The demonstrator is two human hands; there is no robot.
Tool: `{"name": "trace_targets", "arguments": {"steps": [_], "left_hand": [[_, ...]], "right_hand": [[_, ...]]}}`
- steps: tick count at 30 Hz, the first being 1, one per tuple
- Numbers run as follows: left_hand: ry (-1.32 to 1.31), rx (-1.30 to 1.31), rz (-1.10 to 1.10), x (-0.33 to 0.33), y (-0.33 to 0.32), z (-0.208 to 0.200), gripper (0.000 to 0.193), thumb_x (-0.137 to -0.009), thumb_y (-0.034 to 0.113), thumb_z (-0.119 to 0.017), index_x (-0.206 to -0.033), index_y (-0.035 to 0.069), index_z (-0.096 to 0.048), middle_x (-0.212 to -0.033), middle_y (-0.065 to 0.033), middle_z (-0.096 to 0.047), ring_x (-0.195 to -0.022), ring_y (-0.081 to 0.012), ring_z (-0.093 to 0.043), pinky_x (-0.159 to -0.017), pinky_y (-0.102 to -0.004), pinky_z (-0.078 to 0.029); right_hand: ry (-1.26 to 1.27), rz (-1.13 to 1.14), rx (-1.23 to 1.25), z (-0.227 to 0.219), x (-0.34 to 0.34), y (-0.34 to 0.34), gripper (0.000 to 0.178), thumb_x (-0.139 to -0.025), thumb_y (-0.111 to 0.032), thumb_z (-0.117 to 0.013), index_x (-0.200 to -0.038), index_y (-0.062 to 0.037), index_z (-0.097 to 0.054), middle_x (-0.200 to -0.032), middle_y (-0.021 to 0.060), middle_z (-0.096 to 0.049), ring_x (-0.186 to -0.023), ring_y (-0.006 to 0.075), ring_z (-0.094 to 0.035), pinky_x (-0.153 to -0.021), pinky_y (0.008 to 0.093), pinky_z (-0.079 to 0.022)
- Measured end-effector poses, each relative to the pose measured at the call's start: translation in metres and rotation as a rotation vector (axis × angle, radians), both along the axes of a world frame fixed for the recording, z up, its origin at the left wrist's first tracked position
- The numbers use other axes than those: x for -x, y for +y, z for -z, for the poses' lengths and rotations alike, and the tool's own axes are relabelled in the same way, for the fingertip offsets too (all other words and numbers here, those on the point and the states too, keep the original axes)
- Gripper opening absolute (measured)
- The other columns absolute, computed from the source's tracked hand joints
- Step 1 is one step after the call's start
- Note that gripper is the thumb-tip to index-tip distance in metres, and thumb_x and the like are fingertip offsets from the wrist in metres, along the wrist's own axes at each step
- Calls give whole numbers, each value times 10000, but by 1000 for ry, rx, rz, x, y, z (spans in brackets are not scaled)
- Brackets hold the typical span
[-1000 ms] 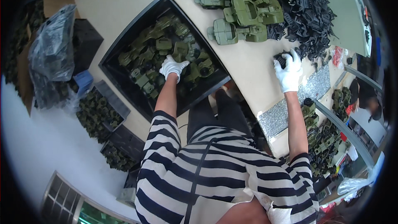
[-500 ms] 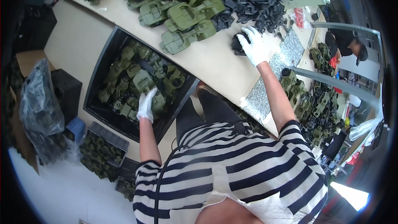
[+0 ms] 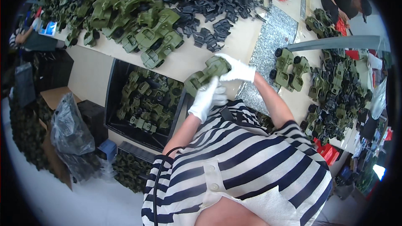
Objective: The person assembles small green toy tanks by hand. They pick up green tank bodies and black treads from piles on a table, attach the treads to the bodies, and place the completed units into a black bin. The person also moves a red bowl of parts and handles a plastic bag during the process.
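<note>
green toy truck body [image 3: 206, 75] held between both white-gloved hands above table edge [image 3: 184, 60]. long axis runs lower-left to upper-right. left hand [image 3: 206, 99] grips near end from below; right hand [image 3: 235, 69] clasps far end. black crate [image 3: 112, 96] of green parts lies left.

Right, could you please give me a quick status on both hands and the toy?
Left hand and right hand, both white-gloved, grip one green toy truck body. Held above table edge. Nothing in the way.
</note>
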State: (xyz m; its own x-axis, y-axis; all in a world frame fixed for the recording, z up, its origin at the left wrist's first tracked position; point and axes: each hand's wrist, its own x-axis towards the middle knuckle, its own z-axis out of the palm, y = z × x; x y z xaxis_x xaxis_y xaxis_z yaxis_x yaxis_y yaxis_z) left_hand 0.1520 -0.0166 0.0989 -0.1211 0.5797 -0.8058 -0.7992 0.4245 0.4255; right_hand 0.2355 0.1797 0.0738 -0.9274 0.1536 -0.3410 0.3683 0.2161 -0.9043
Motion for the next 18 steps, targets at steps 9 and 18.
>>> {"name": "trace_targets", "arguments": {"steps": [9, 18], "left_hand": [[1541, 185, 889, 38, 66, 17, 1095, -628, 484, -833, -1437, -78, -354, -1253, -249, -596, -1145, -350, -598, -942, -414, -467], [1166, 218, 896, 57, 41, 23, 958, -649, 440, -841, -1386, -10, -427, -1123, -234, -678, -1041, -366, -665, -909, -399, -510]], "right_hand": [[-25, -69, -682, -12, 42, 50, 413, -831, -139, -592, -1240, -89, -627, -1226, 168, -630, -1095, 368, -601, -972, 417, -475], [-182, -93, -46, 72, 6, 115, 274, -924, -207, -604, -1148, -63, -665, -1033, 135, -686, -997, 254, -646, -915, 348, -498]]}}
